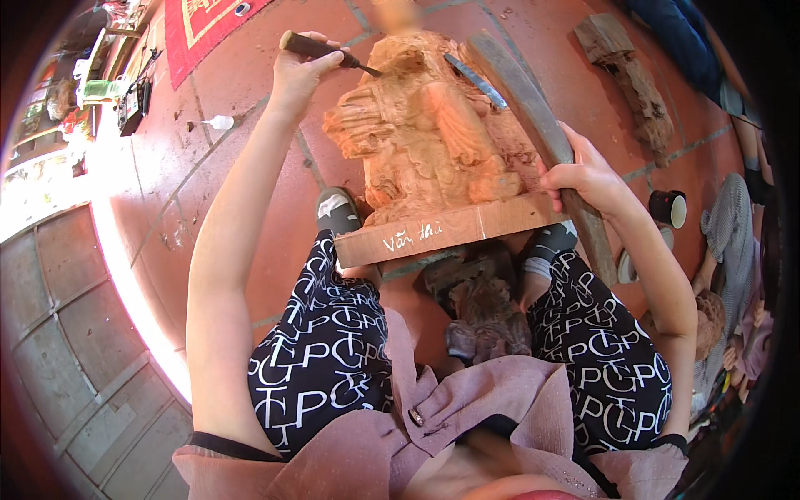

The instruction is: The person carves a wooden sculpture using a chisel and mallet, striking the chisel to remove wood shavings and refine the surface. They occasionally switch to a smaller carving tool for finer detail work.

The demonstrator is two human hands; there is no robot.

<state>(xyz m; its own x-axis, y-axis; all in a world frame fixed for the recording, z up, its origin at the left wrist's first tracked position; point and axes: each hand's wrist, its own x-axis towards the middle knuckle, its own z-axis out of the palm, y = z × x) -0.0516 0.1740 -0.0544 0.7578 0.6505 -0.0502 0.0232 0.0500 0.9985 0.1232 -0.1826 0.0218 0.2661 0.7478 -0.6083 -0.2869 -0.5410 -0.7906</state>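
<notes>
Between my legs stands a carved wooden figure in orange-brown wood, on a flat wooden base with white handwriting along its near edge. My left hand is closed round the wooden handle of a carving chisel; the blade's tip meets the figure's upper left part. A long, slightly curved wooden club is gripped in my right hand, slanting along the figure's right side. Near the club's far end, a blue-grey flat metal tool rests against the figure. The figure's top is blurred.
A dark carved wood piece sits between my feet. Far right lies a rough wood chunk. A black cup and another person's patterned trouser leg are to the right. At left are a small white bottle and red mat.
</notes>
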